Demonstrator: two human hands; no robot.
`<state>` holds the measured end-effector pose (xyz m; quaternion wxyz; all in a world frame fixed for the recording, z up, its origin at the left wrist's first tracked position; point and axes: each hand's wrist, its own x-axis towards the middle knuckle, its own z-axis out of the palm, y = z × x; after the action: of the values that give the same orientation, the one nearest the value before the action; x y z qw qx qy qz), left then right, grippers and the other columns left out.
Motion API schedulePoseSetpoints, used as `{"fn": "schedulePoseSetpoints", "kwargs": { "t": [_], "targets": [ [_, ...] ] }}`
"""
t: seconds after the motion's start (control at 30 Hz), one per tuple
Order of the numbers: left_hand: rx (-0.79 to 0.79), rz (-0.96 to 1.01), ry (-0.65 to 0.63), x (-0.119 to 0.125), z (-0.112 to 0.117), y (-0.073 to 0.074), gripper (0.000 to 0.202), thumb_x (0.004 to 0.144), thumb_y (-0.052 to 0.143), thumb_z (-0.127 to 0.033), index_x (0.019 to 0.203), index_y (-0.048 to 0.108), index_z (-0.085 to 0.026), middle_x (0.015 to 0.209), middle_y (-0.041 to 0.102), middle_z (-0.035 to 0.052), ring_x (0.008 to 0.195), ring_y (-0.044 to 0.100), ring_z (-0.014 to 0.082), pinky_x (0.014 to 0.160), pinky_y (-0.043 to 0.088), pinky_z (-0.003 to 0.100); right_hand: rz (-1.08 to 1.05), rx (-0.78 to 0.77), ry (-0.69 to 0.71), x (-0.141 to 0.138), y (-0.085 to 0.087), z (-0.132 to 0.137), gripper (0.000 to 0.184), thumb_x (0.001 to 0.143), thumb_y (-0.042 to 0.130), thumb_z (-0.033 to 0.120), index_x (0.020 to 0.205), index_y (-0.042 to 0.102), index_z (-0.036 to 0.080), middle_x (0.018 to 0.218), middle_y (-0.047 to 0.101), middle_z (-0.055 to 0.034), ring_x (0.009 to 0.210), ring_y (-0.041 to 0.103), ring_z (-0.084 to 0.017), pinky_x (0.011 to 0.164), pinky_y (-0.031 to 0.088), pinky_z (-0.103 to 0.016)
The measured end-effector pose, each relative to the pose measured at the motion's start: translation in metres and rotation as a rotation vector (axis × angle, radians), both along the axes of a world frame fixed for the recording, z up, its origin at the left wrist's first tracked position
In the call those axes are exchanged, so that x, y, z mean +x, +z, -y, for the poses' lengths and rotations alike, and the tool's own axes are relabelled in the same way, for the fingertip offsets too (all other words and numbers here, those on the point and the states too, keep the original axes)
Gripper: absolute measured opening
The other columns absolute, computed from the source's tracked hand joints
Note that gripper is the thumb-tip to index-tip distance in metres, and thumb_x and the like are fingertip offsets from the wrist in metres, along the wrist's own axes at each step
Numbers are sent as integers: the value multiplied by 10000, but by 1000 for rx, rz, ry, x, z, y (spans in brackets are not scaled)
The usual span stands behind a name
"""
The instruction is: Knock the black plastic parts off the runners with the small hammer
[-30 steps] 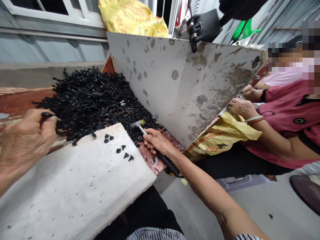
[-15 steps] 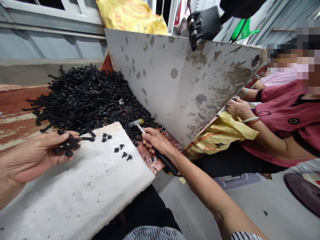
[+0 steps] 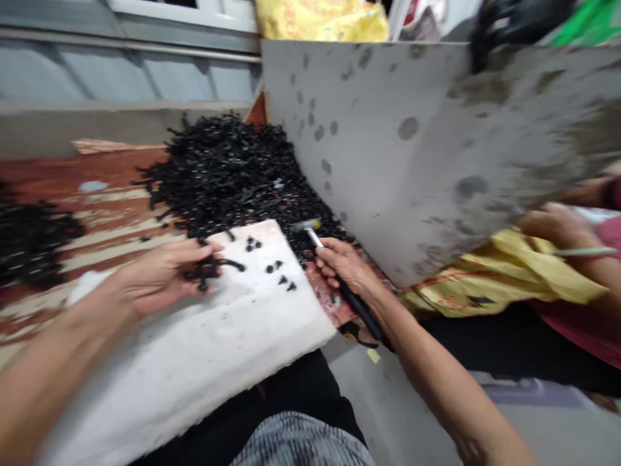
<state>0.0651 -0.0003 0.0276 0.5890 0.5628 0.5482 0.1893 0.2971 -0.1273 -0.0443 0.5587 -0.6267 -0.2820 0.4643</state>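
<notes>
My left hand [image 3: 162,275] is closed round a bunch of small black plastic strips [image 3: 206,270] with knobbed ends, held over the white slab [image 3: 233,343]. One strip sticks out to the right from the fingers. In my right hand [image 3: 344,262] is a small hammer [image 3: 361,307], gripped along its black handle and metal shaft; its head, with a yellow face, is over the loose black parts. Several small black flanged plugs [image 3: 279,273] lie on the slab between the two hands. Behind the slab rises a large heap of black strips [image 3: 228,171].
A grey spotted board [image 3: 369,149] stands upright behind and right of the heap. Another dark pile [image 3: 33,239] lies at the left on the worn red table [image 3: 104,207]. To the right, a co-worker's hands [image 3: 557,226] are near a yellow sack [image 3: 504,278].
The camera has turned left, so the scene sits farther right and the second pile shows. Both hands keep their hold; the slab's plugs look unchanged.
</notes>
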Motion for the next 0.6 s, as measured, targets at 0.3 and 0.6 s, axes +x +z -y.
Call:
{"fn": "schedulePoseSetpoints", "kwargs": {
  "t": [0.3,0.6],
  "targets": [
    [-120,171,-170,-12,-1,-23,93,847,605,-159,760,594,-130,637,637,37,416,521,79,349,368,172,-16,-13,-12,-8,-1,0,318,639,705,341,881,540,217,563,485,65,359,301,-42,282,243,-153],
    [3,122,-383,-11,-4,-28,134,826,625,-193,713,587,-133,627,638,34,407,520,71,380,374,192,-9,-37,-56,-10,1,-1,317,636,698,323,889,543,210,557,492,60,371,301,-47,279,251,-147]
  ]
}}
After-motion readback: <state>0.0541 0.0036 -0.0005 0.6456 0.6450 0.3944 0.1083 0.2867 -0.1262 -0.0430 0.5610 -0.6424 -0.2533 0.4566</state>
